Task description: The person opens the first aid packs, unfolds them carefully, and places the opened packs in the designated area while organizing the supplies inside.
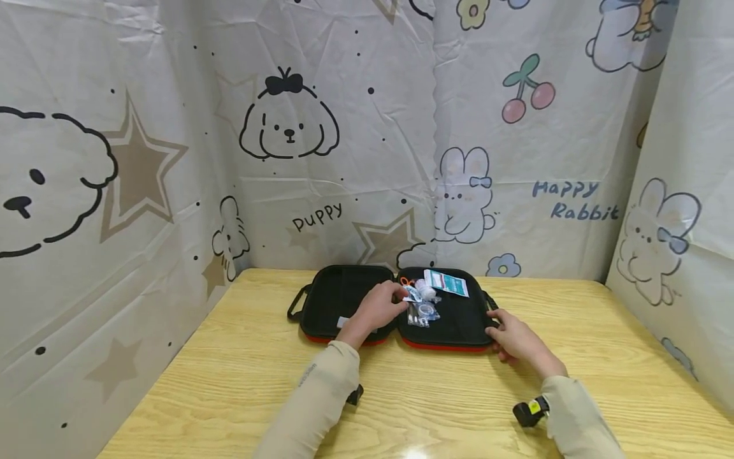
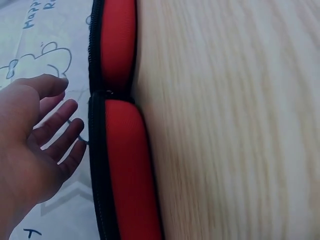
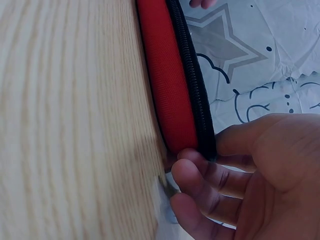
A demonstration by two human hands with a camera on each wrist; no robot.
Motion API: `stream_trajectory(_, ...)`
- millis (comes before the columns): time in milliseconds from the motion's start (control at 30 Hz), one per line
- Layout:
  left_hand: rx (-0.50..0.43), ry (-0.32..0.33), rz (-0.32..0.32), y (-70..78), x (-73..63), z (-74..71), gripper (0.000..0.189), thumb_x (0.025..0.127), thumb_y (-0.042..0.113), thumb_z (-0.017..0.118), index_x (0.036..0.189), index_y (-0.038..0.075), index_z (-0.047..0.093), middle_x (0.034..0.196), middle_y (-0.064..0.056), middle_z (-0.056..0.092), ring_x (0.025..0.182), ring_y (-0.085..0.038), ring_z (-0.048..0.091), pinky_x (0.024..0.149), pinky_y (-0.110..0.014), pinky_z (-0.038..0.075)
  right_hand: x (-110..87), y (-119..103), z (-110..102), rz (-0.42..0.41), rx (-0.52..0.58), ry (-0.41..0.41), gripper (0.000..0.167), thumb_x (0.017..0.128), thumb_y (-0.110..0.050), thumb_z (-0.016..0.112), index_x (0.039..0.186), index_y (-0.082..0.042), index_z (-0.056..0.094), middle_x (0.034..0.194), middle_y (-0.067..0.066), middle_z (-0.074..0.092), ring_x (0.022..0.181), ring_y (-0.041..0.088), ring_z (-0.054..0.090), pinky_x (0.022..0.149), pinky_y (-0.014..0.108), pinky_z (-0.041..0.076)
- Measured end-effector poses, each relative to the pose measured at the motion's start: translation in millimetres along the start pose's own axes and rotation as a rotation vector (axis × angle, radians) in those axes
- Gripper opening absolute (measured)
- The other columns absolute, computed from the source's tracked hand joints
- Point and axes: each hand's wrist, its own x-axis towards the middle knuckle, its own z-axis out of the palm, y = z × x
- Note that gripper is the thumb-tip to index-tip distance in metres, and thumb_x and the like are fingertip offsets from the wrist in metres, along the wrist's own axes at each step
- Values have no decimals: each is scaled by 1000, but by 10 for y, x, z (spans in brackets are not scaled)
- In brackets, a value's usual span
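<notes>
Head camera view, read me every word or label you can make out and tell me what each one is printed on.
"puppy": on the cartoon backdrop sheet, under the dog drawing.
"Happy Rabbit": on the same sheet, right of the seated rabbit.
White and teal packet in the open case: print too small to read.
Left sleeve: small lettering, too blurred to read.
Small packets by the left hand: no readable text.

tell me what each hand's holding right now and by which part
The right hand grips the open red case by its right edge, fingers curled at the zipper rim. The left hand reaches over the small packets inside; whether it holds one cannot be told.
</notes>
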Motion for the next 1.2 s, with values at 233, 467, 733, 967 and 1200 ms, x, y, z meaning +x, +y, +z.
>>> stream_trajectory(233,122,-14,-10,49,91,110,25,92,25,66,114,14,73,111,-2,67,103,-19,61,92,-35,50,7,-19,0,-10,2,-2,49,103,-12,46,147,3,31,75,10,57,53,17,56,51,33,51)
stream_trajectory(467,244,-29,-11,167,176,285,33,92,37,67,120,21,72,120,5,69,102,-21,55,89,-35,43,0,6,-9,-14,5,8,50,103,-11,47,147,4,31,75,10,56,53,16,54,50,32,52)
stream_trajectory(733,369,-38,-41,197,145,413,47,85,47,73,126,24,68,123,5,67,98,-18,51,81,-34,33,11,-14,41,-10,14,-3,50,103,-11,47,148,4,31,75,9,56,53,15,54,50,31,52)
stream_trajectory(967,367,-39,-38,175,135,350,41,85,43,75,121,24,72,117,7,68,97,-17,54,81,-32,37,3,-43,33,-14,4,-9,50,103,-11,46,147,4,30,75,9,56,53,15,55,50,31,52)
stream_trajectory(1200,297,9,-1,135,107,250,38,87,35,73,122,22,72,115,3,67,97,-18,55,86,-33,43,-15,-48,8,-19,-4,3,49,103,-10,46,147,5,31,74,10,55,52,16,54,50,32,52)
